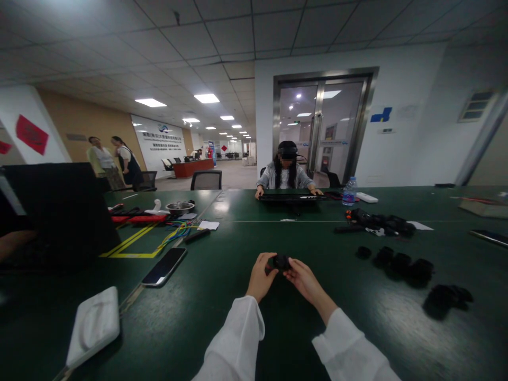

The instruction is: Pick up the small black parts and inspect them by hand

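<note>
A small round black part (281, 262) is held just above the green table (222, 317), in front of me. My left hand (262, 275) grips its left side between thumb and fingers. On its right side, the fingertips of my right hand (304, 280) are closed on the same part. Its finer details are too dark to make out. Several black pieces (400, 263) lie in a row to the right, with another dark piece (446, 299) nearer the front.
A phone (164, 267) and a white case (94, 324) lie at left, near a black screen (59, 211). Cables, a metal bowl (180, 207) and red tools sit behind. A person (286, 172) across the table holds a long black object. A bottle (350, 191) stands at back right.
</note>
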A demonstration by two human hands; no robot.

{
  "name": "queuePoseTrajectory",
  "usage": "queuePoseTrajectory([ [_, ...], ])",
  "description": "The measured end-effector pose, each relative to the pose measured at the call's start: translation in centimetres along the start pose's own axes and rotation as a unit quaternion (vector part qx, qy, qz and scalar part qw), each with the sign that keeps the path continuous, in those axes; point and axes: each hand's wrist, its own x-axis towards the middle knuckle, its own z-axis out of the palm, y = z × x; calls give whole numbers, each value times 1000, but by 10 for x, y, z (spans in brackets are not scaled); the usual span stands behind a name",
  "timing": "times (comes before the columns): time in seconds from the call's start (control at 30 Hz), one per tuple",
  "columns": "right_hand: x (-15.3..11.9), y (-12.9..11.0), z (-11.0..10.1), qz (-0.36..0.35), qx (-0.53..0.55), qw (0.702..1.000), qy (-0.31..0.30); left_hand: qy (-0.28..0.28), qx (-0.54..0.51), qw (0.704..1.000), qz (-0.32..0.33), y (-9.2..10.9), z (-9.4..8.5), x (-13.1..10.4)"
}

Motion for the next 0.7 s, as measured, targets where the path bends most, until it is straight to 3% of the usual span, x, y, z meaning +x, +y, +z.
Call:
queuePoseTrajectory([
  [0.23,-3,-5,6,1,-18,1000,3,2,-14,999,-46,-12,2,2],
  [0.43,-15,-15,12,5,-74,997,-33,-2,-8,991,-136,-7,0,0],
  [0.7,-12,-11,9,11,-59,998,-32,16,11,988,-152,-7,0,-2],
])
